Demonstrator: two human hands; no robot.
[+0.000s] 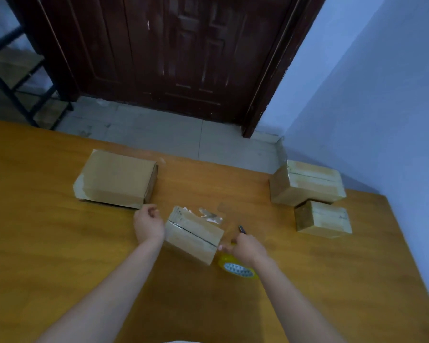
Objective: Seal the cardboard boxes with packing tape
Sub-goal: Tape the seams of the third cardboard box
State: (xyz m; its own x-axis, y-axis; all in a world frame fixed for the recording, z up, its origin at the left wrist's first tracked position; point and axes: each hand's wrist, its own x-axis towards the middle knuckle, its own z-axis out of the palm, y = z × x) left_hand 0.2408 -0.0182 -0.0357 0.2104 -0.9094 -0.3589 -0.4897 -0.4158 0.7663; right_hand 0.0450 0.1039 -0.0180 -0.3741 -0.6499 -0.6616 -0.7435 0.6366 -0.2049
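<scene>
A small cardboard box (193, 235) with an open seam along its top sits at the table's middle. My left hand (149, 224) is beside the box's left end with its fingers curled in and nothing visible in them. At the box's right end, my right hand (245, 246) grips a small cutter (242, 229) whose dark tip points away from me. A yellow-rimmed tape roll (235, 268) lies flat on the table, partly under my right wrist. A crumpled strip of clear tape (211, 215) lies just behind the box.
A larger flat cardboard box (117, 178) rests at the back left of the wooden table (60, 256). Two taped boxes (307, 183) (323, 219) stand at the right, near the blue wall. Beyond the far table edge are a tiled floor and a dark door.
</scene>
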